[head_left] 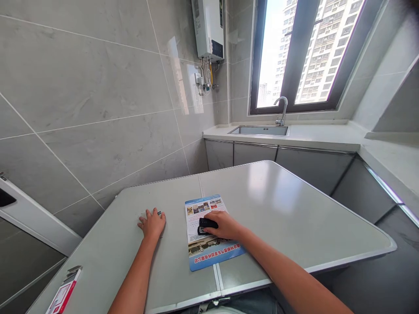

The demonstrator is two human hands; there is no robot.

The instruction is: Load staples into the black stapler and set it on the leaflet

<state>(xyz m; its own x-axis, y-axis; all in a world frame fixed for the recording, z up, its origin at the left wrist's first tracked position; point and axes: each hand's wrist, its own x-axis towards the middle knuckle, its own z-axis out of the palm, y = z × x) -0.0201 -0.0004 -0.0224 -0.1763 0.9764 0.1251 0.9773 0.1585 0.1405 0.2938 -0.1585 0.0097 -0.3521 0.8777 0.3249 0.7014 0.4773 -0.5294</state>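
My right hand is closed around a black stapler, which rests over a printed leaflet with blue edges, small photos and red lettering. The leaflet lies flat on the grey folding table, across its centre seam. To the left of the leaflet, my left hand lies palm down on the tabletop with fingers spread. A small dark piece shows by its fingertips; its kind is too small to make out.
Near the table's left edge lies a red and white box with dark strips at its far end. Beyond the table, a counter holds a sink with a faucet. A tiled wall rises on the left, with a water heater.
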